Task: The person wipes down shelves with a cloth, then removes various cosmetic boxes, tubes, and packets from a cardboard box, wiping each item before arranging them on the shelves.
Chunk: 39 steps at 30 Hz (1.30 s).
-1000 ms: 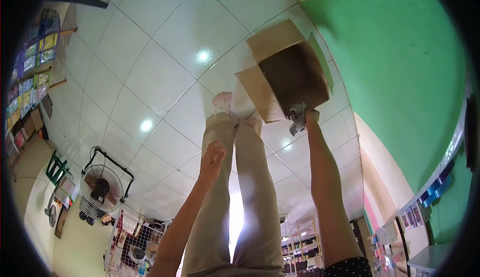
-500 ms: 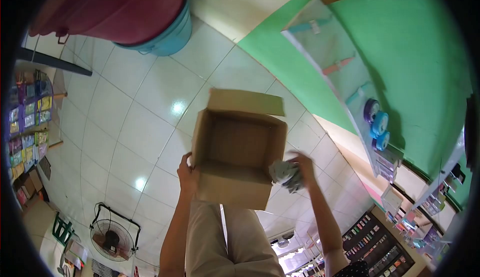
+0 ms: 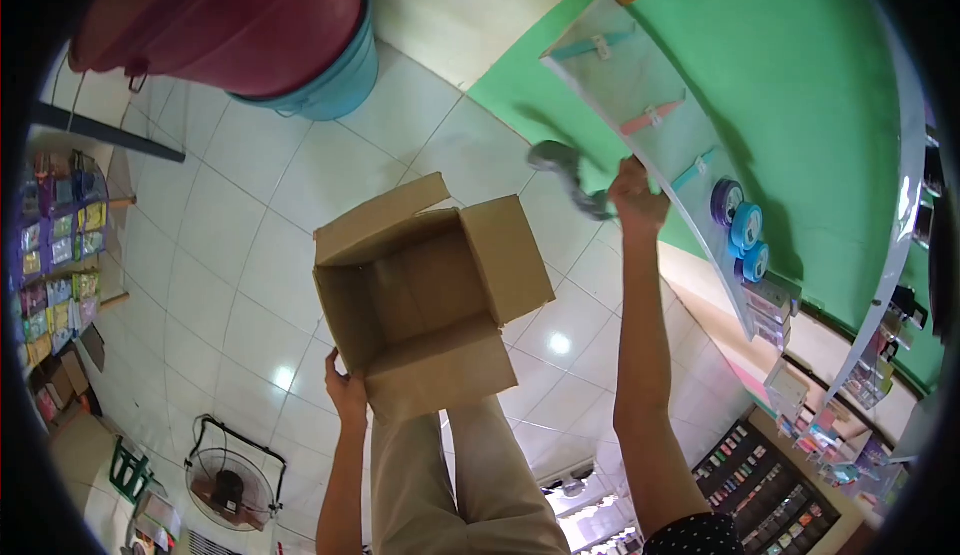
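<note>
An open cardboard box is tilted in front of my legs, its flaps spread and the inside showing brown walls and bottom. At its lower left corner, my left hand is closed on the cardboard. Up and to the right of the box, my right hand is closed on a grey cloth, which swings out to the left and is blurred by motion. That hand is beside the edge of a glass shelf, apart from the box.
Blue and purple round containers stand on the shelf by the green wall. A maroon tub sits in a blue tub at upper left. A fan stands lower left, and hanging packets line the left side.
My right hand has moved up and away from the box with the cloth, which has stretched out. The box has shifted left and turned, with its right flap now swung outward.
</note>
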Each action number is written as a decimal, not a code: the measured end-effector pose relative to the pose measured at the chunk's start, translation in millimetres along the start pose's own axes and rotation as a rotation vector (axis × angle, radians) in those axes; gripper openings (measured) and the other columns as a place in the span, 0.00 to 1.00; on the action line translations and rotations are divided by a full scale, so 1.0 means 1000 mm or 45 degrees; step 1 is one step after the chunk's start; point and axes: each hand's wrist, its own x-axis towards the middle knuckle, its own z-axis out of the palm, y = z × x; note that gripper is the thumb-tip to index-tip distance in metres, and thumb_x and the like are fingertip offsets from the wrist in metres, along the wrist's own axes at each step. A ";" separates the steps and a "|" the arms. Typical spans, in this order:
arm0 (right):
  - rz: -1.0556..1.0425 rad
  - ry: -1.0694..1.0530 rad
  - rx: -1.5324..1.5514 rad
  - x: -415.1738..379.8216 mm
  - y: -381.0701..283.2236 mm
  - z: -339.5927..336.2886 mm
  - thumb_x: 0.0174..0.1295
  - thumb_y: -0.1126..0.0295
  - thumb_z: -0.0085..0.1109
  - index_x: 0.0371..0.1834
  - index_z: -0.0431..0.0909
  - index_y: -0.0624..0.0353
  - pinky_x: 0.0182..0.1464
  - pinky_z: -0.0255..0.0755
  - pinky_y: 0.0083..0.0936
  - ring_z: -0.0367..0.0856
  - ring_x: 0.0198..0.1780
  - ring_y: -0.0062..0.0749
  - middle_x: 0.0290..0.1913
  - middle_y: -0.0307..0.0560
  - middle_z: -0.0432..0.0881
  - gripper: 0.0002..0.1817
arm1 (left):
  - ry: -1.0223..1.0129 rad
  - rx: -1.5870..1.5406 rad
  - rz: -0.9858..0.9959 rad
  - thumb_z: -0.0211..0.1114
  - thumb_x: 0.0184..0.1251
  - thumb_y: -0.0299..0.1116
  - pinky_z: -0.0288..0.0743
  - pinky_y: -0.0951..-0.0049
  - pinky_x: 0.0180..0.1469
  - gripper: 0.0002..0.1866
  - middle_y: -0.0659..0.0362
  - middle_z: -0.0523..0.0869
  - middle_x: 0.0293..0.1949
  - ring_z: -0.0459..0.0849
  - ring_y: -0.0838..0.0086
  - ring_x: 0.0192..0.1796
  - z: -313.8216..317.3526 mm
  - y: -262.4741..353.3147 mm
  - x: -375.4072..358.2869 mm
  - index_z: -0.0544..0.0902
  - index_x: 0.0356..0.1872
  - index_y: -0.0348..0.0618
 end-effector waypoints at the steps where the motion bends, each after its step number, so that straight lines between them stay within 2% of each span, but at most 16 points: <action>1: -0.067 0.343 -0.102 -0.009 0.011 -0.004 0.56 0.50 0.43 0.48 0.70 0.57 0.33 0.65 0.24 0.69 0.37 0.28 0.50 0.42 0.73 0.24 | -0.009 0.001 -0.062 0.56 0.49 0.22 0.67 0.78 0.24 0.25 0.55 0.79 0.23 0.72 0.80 0.19 -0.004 0.006 -0.001 0.66 0.53 0.37; 3: 0.017 0.649 -0.026 -0.036 0.027 -0.022 0.55 0.50 0.48 0.44 0.70 0.54 0.24 0.64 0.23 0.70 0.32 0.29 0.46 0.42 0.75 0.22 | 0.046 -0.066 -0.135 0.54 0.48 0.20 0.67 0.79 0.23 0.26 0.56 0.78 0.23 0.72 0.81 0.19 -0.005 0.013 -0.002 0.65 0.54 0.38; 12: 0.522 1.592 -1.007 -0.059 0.041 -0.175 0.52 0.48 0.51 0.52 0.63 0.54 0.34 0.69 0.25 0.72 0.42 0.35 0.52 0.45 0.69 0.28 | 0.103 -0.293 0.047 0.49 0.47 0.18 0.69 0.81 0.27 0.30 0.53 0.79 0.29 0.75 0.79 0.25 -0.004 -0.025 0.070 0.60 0.58 0.40; 14: 0.584 1.834 -1.310 -0.034 0.034 -0.228 0.45 0.45 0.58 0.58 0.59 0.49 0.47 0.69 0.44 0.64 0.55 0.45 0.62 0.52 0.58 0.38 | 0.116 -0.458 0.025 0.48 0.48 0.18 0.71 0.80 0.36 0.31 0.49 0.79 0.35 0.77 0.75 0.32 0.006 -0.019 0.087 0.58 0.59 0.39; 17: 0.673 1.653 -1.824 0.019 0.024 -0.297 0.35 0.35 0.59 0.65 0.47 0.49 0.54 0.57 0.59 0.52 0.62 0.58 0.64 0.57 0.50 0.55 | 0.152 -0.372 0.096 0.50 0.48 0.18 0.68 0.75 0.48 0.30 0.48 0.77 0.42 0.77 0.71 0.43 0.004 -0.059 0.116 0.59 0.59 0.38; 19: 0.326 1.730 -2.252 0.059 0.054 -0.336 0.36 0.32 0.56 0.64 0.53 0.56 0.56 0.58 0.45 0.60 0.60 0.52 0.61 0.62 0.58 0.54 | 0.284 -0.334 0.019 0.53 0.49 0.18 0.68 0.73 0.49 0.29 0.49 0.77 0.43 0.77 0.70 0.43 0.002 -0.065 0.131 0.61 0.58 0.38; 20: 0.110 1.056 -3.353 0.072 0.067 -0.402 0.41 0.39 0.58 0.59 0.61 0.57 0.54 0.61 0.41 0.65 0.55 0.53 0.55 0.65 0.64 0.45 | 0.358 -0.312 -0.084 0.54 0.49 0.18 0.68 0.72 0.49 0.29 0.49 0.77 0.43 0.77 0.70 0.43 0.004 -0.077 0.140 0.62 0.57 0.39; 21: -0.293 0.766 -3.456 0.066 0.082 -0.409 0.43 0.49 0.61 0.55 0.64 0.57 0.52 0.59 0.48 0.60 0.58 0.58 0.53 0.61 0.66 0.37 | 0.373 -0.350 -0.115 0.56 0.51 0.20 0.69 0.71 0.48 0.28 0.49 0.77 0.44 0.77 0.69 0.43 -0.004 -0.087 0.142 0.62 0.57 0.39; 24: -0.109 0.243 -3.672 0.026 0.086 -0.409 0.42 0.65 0.61 0.33 0.73 0.62 0.38 0.68 0.34 0.75 0.36 0.42 0.35 0.54 0.75 0.16 | 0.390 -0.336 -0.171 0.55 0.52 0.20 0.71 0.71 0.47 0.27 0.52 0.76 0.45 0.77 0.68 0.44 -0.009 -0.092 0.138 0.62 0.57 0.40; 26: 0.931 0.618 -3.073 -0.019 0.065 -0.381 0.42 0.74 0.54 0.32 0.73 0.64 0.32 0.69 0.31 0.75 0.30 0.34 0.30 0.51 0.75 0.11 | 0.409 -0.334 -0.225 0.55 0.53 0.20 0.71 0.71 0.45 0.27 0.53 0.76 0.45 0.77 0.69 0.45 -0.023 -0.094 0.112 0.62 0.57 0.41; 27: 0.935 0.839 -2.926 -0.040 0.064 -0.337 0.43 0.75 0.51 0.33 0.74 0.62 0.29 0.68 0.28 0.74 0.30 0.30 0.31 0.48 0.75 0.11 | 0.450 -0.360 -0.246 0.56 0.53 0.21 0.71 0.72 0.46 0.27 0.53 0.76 0.45 0.76 0.69 0.45 -0.027 -0.092 0.096 0.62 0.57 0.41; 28: 0.362 1.147 -1.773 -0.077 0.059 -0.302 0.47 0.73 0.51 0.36 0.74 0.62 0.35 0.70 0.22 0.74 0.33 0.28 0.35 0.44 0.76 0.11 | 0.492 -0.395 -0.259 0.57 0.53 0.22 0.70 0.72 0.46 0.27 0.53 0.76 0.45 0.76 0.70 0.45 -0.033 -0.090 0.081 0.63 0.57 0.42; 33: -0.300 0.575 0.099 -0.183 -0.073 -0.099 0.58 0.79 0.41 0.49 0.66 0.72 0.55 0.67 0.30 0.71 0.52 0.38 0.50 0.55 0.72 0.16 | 0.471 -0.461 -0.418 0.55 0.50 0.22 0.74 0.75 0.38 0.28 0.53 0.76 0.44 0.78 0.70 0.42 -0.056 -0.071 0.010 0.64 0.56 0.45; 36: -0.806 0.668 -0.116 -0.188 -0.090 -0.003 0.55 0.79 0.41 0.49 0.66 0.74 0.50 0.72 0.28 0.73 0.50 0.42 0.49 0.58 0.73 0.18 | 0.496 -0.530 -0.431 0.53 0.48 0.20 0.74 0.76 0.33 0.28 0.53 0.76 0.43 0.78 0.71 0.40 -0.059 -0.075 -0.021 0.64 0.56 0.45; 38: -0.644 0.348 0.027 -0.179 -0.094 0.035 0.51 0.80 0.40 0.48 0.65 0.75 0.48 0.74 0.32 0.72 0.52 0.42 0.51 0.60 0.70 0.19 | 0.462 -0.571 -0.432 0.52 0.47 0.19 0.74 0.76 0.35 0.29 0.52 0.76 0.43 0.78 0.71 0.39 -0.061 -0.066 -0.043 0.64 0.56 0.45; 39: -0.685 0.390 0.056 -0.174 -0.092 0.035 0.49 0.79 0.39 0.51 0.63 0.74 0.35 0.71 0.23 0.72 0.52 0.42 0.52 0.59 0.70 0.22 | 0.431 -0.566 -0.455 0.52 0.46 0.18 0.74 0.75 0.37 0.29 0.52 0.76 0.42 0.77 0.70 0.39 -0.065 -0.064 -0.052 0.64 0.56 0.44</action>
